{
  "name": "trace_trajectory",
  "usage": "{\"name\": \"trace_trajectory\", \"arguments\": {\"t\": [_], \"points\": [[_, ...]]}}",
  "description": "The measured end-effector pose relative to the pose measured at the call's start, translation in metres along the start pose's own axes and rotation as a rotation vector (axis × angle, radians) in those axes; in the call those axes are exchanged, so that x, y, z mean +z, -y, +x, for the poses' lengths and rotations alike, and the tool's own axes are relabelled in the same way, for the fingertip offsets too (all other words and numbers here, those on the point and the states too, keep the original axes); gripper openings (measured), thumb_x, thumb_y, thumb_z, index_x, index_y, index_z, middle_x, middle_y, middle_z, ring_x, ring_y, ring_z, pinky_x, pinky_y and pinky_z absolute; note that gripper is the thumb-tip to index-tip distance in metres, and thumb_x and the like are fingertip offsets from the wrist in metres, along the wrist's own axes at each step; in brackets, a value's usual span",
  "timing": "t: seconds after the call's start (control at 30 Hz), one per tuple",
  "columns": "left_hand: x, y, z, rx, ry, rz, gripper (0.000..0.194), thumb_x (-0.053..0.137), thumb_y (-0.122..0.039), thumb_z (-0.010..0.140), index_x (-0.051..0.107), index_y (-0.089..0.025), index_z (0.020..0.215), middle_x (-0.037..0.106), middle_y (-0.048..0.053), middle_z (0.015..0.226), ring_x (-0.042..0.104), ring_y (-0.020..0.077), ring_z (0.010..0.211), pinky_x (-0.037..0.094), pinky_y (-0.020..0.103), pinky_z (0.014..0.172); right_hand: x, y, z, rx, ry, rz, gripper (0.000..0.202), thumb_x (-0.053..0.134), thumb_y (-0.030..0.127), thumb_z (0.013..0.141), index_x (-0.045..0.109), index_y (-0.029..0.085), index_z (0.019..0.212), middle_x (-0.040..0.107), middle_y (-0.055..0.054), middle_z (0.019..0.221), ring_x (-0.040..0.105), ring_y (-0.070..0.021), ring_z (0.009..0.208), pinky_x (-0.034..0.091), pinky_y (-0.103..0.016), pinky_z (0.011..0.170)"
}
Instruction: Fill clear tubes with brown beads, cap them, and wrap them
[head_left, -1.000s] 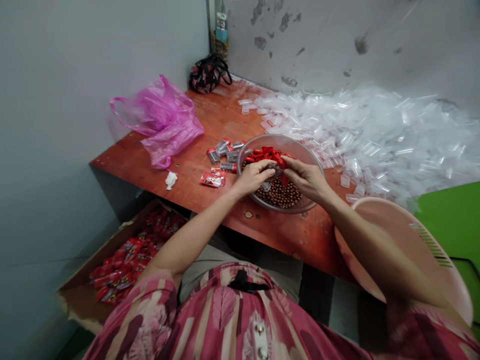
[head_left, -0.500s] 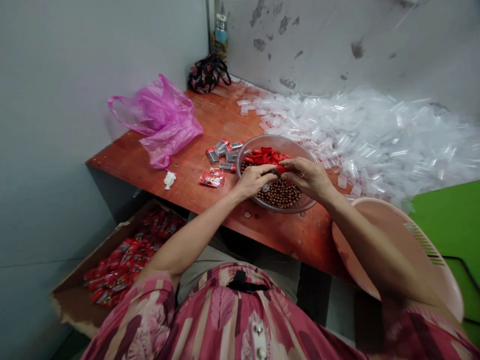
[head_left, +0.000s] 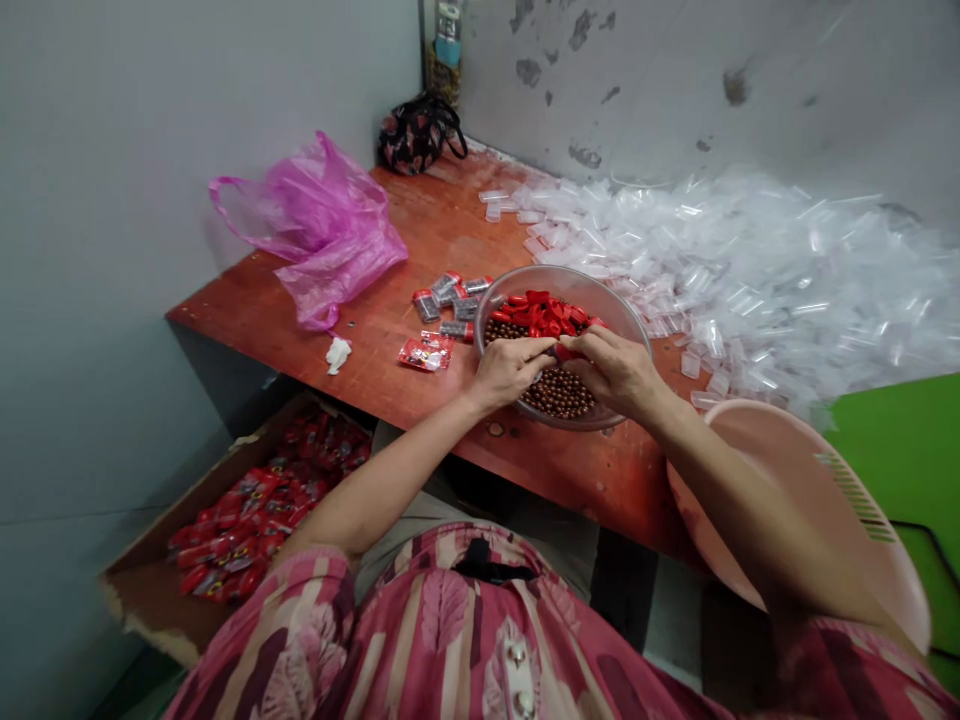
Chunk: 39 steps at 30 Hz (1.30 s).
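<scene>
Both my hands meet over a clear plastic bowl [head_left: 637, 330] of brown beads [head_left: 559, 393] and red plastic caps [head_left: 544, 312]. My left hand [head_left: 510, 373] is closed on a small container, mostly hidden by the fingers. My right hand [head_left: 619, 370] pinches a red cap [head_left: 566, 352] against the container's end. Whether the cap is fully seated cannot be seen. Left of the bowl lie several small filled containers with red caps [head_left: 450, 295], dark inside, and flat red printed packets [head_left: 425, 352].
A large heap of clear plastic cases [head_left: 735, 260] covers the table's right side. A pink plastic bag [head_left: 322, 220], crumpled tissue [head_left: 338, 354] and dark floral pouch [head_left: 416, 135] lie left. A carton of red packs [head_left: 240, 520] stands below; a pink basin [head_left: 772, 470] sits right.
My right hand has turned slightly and lowered over the red cap, its fingers now more curled. My left hand stays almost in place. The view has shifted slightly.
</scene>
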<state>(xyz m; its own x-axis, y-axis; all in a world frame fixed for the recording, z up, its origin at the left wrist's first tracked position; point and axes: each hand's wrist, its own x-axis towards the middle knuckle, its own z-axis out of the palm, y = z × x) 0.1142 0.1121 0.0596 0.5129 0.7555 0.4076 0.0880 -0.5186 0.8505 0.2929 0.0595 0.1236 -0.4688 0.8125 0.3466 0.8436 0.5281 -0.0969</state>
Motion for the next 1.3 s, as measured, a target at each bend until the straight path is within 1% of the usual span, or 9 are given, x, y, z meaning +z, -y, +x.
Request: {"name": "trace_trajectory", "arguments": {"t": [0.37, 0.5, 0.6, 0.7, 0.83, 0.93, 1.0, 1.2, 1.3], "points": [[-0.001, -0.002, 0.0, 0.05, 0.094, 0.124, 0.024, 0.053, -0.023, 0.085, 0.071, -0.019, 0.101, 0.074, 0.008, 0.095, 0.068, 0.0211, 0.089, 0.048, 0.029, 0.083, 0.003, -0.002, -0.003, -0.022, 0.042, -0.029, 0.02, 0.048, 0.026, 0.091, 0.064, 0.02, 0.098, 0.062, -0.007, 0.078, 0.059, -0.0184, 0.071, 0.046, -0.028, 0.063], [-0.002, -0.004, 0.007, -0.055, -0.029, -0.105, 0.025, 0.055, -0.025, 0.085, 0.071, -0.018, 0.102, 0.073, 0.006, 0.101, 0.067, 0.0199, 0.095, 0.048, 0.029, 0.088, 0.002, -0.002, 0.008, 0.207, -0.11, 0.302, 0.024, 0.056, 0.032, 0.088, 0.066, 0.024, 0.107, 0.07, -0.007, 0.093, 0.066, -0.0204, 0.086, 0.051, -0.033, 0.078], [-0.001, -0.001, 0.013, -0.145, -0.11, -0.416, 0.034, 0.059, -0.03, 0.082, 0.068, -0.016, 0.111, 0.071, 0.006, 0.11, 0.065, 0.0206, 0.101, 0.049, 0.031, 0.089, 0.003, -0.002, 0.009, 0.438, -0.261, 0.773, 0.042, 0.069, 0.038, 0.078, 0.06, 0.028, 0.117, 0.071, -0.004, 0.104, 0.066, -0.0211, 0.096, 0.053, -0.036, 0.085], [-0.002, 0.003, 0.018, -0.232, -0.133, -0.676, 0.045, 0.066, -0.039, 0.076, 0.066, -0.017, 0.116, 0.069, 0.006, 0.115, 0.065, 0.0215, 0.099, 0.053, 0.033, 0.084, 0.007, -0.003, 0.003, 0.554, -0.336, 1.195, 0.044, 0.078, 0.038, 0.068, 0.062, 0.029, 0.109, 0.069, -0.002, 0.111, 0.066, -0.0187, 0.097, 0.056, -0.033, 0.08], [-0.002, 0.005, 0.017, -0.188, -0.143, -0.653, 0.043, 0.07, -0.039, 0.073, 0.069, -0.018, 0.112, 0.069, 0.006, 0.115, 0.064, 0.0232, 0.106, 0.049, 0.035, 0.094, 0.011, -0.009, -0.003, 0.67, -0.35, 1.401, 0.03, 0.082, 0.037, 0.064, 0.067, 0.024, 0.086, 0.07, 0.001, 0.085, 0.065, -0.0121, 0.068, 0.057, -0.026, 0.066], [-0.001, 0.004, 0.014, -0.137, -0.136, -0.497, 0.036, 0.067, -0.035, 0.077, 0.071, -0.019, 0.109, 0.07, 0.005, 0.113, 0.064, 0.0235, 0.107, 0.047, 0.037, 0.099, 0.008, -0.013, 0.001, 0.707, -0.358, 1.409, 0.032, 0.083, 0.041, 0.061, 0.067, 0.025, 0.084, 0.067, 0.003, 0.076, 0.062, -0.0108, 0.061, 0.056, -0.026, 0.064], [0.0, 0.002, 0.012, -0.101, -0.087, -0.399, 0.032, 0.064, -0.032, 0.079, 0.072, -0.021, 0.107, 0.071, 0.005, 0.111, 0.065, 0.0229, 0.105, 0.047, 0.037, 0.098, 0.006, -0.013, 0.005, 0.713, -0.303, 1.419, 0.037, 0.082, 0.047, 0.061, 0.067, 0.025, 0.087, 0.067, 0.002, 0.077, 0.063, -0.012, 0.065, 0.056, -0.027, 0.065], [-0.001, -0.001, 0.009, -0.017, -0.075, -0.146, 0.027, 0.061, -0.023, 0.082, 0.072, -0.025, 0.107, 0.066, 0.005, 0.118, 0.056, 0.0206, 0.119, 0.04, 0.037, 0.107, 0.012, -0.005, 0.013, 0.843, 0.164, 1.636, 0.034, 0.074, 0.044, 0.07, 0.067, 0.02, 0.093, 0.071, -0.004, 0.093, 0.066, -0.0176, 0.086, 0.057, -0.032, 0.073], [-0.002, 0.0, 0.009, -0.021, -0.07, -0.117, 0.027, 0.061, -0.023, 0.082, 0.072, -0.022, 0.107, 0.064, 0.007, 0.12, 0.056, 0.0213, 0.119, 0.04, 0.037, 0.106, 0.017, 0.0, 0.015, 0.908, 0.201, 1.779, 0.03, 0.073, 0.044, 0.068, 0.067, 0.02, 0.086, 0.072, -0.003, 0.085, 0.067, -0.0191, 0.083, 0.057, -0.037, 0.078]]}}
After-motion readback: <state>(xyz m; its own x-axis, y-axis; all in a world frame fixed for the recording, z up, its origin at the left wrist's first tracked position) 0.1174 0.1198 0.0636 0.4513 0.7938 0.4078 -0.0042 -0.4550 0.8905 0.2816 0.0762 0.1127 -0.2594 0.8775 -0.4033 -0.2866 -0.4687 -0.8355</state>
